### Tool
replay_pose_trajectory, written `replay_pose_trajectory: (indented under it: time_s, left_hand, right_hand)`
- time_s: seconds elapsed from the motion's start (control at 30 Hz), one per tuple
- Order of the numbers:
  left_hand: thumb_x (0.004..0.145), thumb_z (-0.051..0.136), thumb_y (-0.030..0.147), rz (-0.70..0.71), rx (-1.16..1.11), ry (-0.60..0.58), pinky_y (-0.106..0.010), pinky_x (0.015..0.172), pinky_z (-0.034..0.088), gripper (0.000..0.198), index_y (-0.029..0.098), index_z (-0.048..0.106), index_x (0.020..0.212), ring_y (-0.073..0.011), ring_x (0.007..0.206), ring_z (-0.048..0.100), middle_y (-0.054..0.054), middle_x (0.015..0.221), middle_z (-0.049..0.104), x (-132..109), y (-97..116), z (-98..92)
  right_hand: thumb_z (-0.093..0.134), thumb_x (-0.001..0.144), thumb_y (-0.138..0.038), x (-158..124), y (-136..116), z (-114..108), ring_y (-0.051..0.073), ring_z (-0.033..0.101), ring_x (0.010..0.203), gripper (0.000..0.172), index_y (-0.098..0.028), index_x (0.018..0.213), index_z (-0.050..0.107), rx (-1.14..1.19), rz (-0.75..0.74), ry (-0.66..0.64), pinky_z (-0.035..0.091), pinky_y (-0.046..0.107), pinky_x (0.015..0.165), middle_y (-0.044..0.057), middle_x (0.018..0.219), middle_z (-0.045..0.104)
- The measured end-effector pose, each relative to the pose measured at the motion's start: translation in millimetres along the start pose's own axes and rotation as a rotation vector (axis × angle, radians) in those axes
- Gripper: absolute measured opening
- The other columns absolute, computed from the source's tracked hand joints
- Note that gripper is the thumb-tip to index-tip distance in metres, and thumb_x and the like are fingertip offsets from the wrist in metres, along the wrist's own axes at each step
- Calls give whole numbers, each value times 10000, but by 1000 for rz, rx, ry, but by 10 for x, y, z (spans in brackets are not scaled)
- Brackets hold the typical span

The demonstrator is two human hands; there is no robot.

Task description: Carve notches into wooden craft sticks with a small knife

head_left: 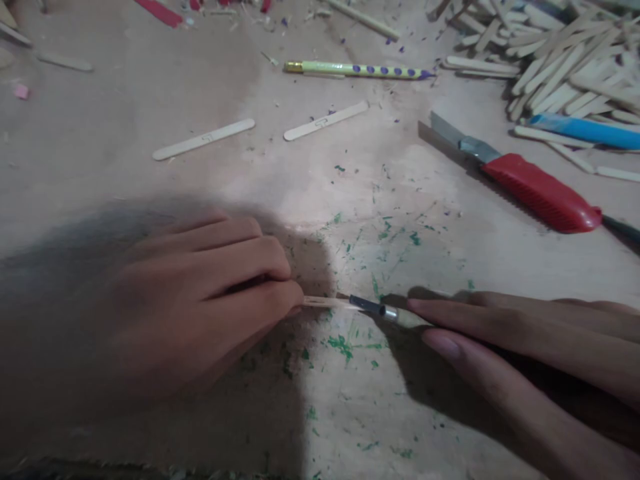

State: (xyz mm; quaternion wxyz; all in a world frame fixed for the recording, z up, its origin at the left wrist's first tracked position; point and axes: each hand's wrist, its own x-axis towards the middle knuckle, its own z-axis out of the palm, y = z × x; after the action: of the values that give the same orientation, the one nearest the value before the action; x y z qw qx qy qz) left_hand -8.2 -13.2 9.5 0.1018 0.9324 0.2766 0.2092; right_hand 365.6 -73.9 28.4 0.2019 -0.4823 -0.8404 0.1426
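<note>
My left hand [215,293] is closed and pins a wooden craft stick [323,302] against the work surface. Only a short end of that stick shows past my fingertips; the rest is hidden under the hand. From the right, my right hand [520,340] pinches a craft knife [395,315] with a pale handle and a metal collar. Its tip meets the exposed end of the stick, though the exact contact is hard to make out. Farther off lie two craft sticks, a left one [204,139] and a right one [326,121], each with a small drawn outline at its middle.
A red-handled utility knife [543,190] lies at the right, blade out. Behind it is a heap of craft sticks [575,67] with a blue tool [590,131]. A yellow-green pencil [357,69] lies at the back. Green flecks and shavings dot the work surface [380,407].
</note>
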Motion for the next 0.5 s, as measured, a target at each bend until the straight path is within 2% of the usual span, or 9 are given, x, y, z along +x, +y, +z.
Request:
replay_pose_trajectory:
  time_s: [0.1, 0.17, 0.37, 0.43, 0.5]
  left_hand:
    - [1344, 575, 190, -15, -10, 11, -407, 927, 633, 295, 275, 822, 1207, -206, 1022, 802, 24, 1102, 889, -17, -7, -11]
    - [1330, 605, 179, -47, -17, 12, -417, 951, 618, 251, 278, 806, 1218, -210, 1042, 798, 23, 1132, 883, -33, -20, -12]
    - [1266, 713, 128, -79, -30, 16, -434, 968, 586, 165, 280, 773, 1238, -206, 1064, 759, 31, 1167, 835, -49, -85, -23]
    - [1240, 755, 126, -48, -34, 8, -444, 952, 581, 155, 280, 771, 1225, -200, 1022, 745, 37, 1144, 827, -66, -46, -33]
    - [1250, 766, 186, -20, -79, -7, -462, 966, 601, 110, 291, 786, 1226, -208, 1013, 767, 41, 1126, 842, -110, 53, -24]
  right_hand:
    - [773, 1242, -338, 124, -18, 2, 212, 918, 759, 291, -425, 1481, 915, 42, -17, -69, 755, 281, 691, -40, 1158, 999]
    - [767, 1250, -307, 159, -23, 0, 194, 923, 770, 286, -402, 1486, 899, 35, -25, -67, 761, 257, 728, -40, 1193, 1002]
    - [753, 1242, -188, 224, -42, -27, 157, 894, 720, 303, -385, 1451, 851, 139, -73, -122, 694, 217, 618, -61, 1136, 993]
    - [784, 1219, -204, 213, -40, -22, 190, 915, 747, 304, -390, 1438, 883, 115, -73, -105, 708, 253, 615, -47, 1123, 994]
    - [868, 1178, -314, 163, -29, -11, 243, 937, 796, 269, -396, 1424, 940, 35, -51, -47, 729, 303, 630, -15, 1085, 988]
